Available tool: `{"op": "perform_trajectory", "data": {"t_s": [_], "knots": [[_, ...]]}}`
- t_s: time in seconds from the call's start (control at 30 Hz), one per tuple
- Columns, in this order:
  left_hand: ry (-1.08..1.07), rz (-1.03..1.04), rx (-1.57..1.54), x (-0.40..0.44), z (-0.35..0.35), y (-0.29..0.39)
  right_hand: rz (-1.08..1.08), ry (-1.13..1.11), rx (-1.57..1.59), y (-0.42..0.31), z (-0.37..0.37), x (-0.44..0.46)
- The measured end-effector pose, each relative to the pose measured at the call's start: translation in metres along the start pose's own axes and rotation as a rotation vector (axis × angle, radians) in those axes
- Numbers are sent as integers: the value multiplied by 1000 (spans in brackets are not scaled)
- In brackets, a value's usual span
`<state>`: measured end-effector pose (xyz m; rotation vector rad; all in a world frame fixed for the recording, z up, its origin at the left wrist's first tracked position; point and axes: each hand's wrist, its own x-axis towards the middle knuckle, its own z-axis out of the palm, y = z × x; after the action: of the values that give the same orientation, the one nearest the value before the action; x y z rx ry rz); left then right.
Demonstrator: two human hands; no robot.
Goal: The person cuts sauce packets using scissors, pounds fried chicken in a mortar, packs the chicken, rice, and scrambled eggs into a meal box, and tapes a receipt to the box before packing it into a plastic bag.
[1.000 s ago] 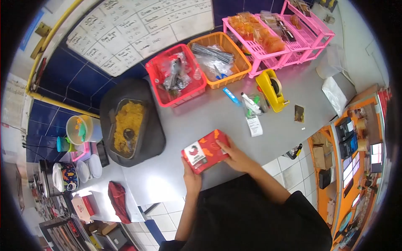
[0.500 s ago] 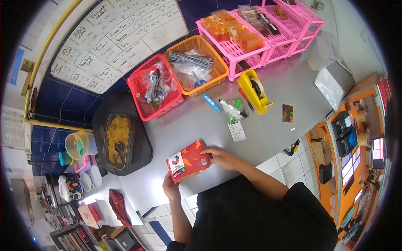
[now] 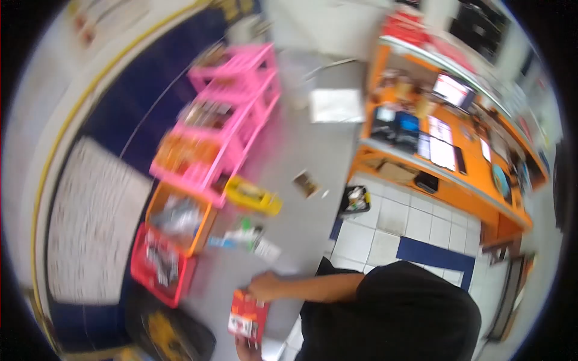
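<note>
A red printed packet with a white label lies between my two hands over the grey table's near side. My left hand grips its lower end near the bottom of the view. At its upper end, my right hand is closed on the corner. Up and to the left of the packet are a red basket and an orange basket, both holding plastic-wrapped items. A yellow tape dispenser rests beyond my right hand. The picture is blurred.
Pink racks with orange packets stand along the wall. A dark tub with yellow food is at lower left. Pens and a paper slip lie on the table. An orange counter with screens stands across the tiled floor.
The view has swung right, bringing the orange counter further in and turning the table in the picture. Both hands still hold the packet, which now appears lower and rotated.
</note>
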<state>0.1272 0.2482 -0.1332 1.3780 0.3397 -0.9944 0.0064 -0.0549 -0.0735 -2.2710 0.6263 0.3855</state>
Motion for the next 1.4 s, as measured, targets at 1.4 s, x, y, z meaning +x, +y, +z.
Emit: {"op": "perform_trajectory", "data": {"t_s": [1.4], "knots": [[-359, 178, 695, -43, 594, -227, 1175, 1495, -82, 661, -383, -595]]}}
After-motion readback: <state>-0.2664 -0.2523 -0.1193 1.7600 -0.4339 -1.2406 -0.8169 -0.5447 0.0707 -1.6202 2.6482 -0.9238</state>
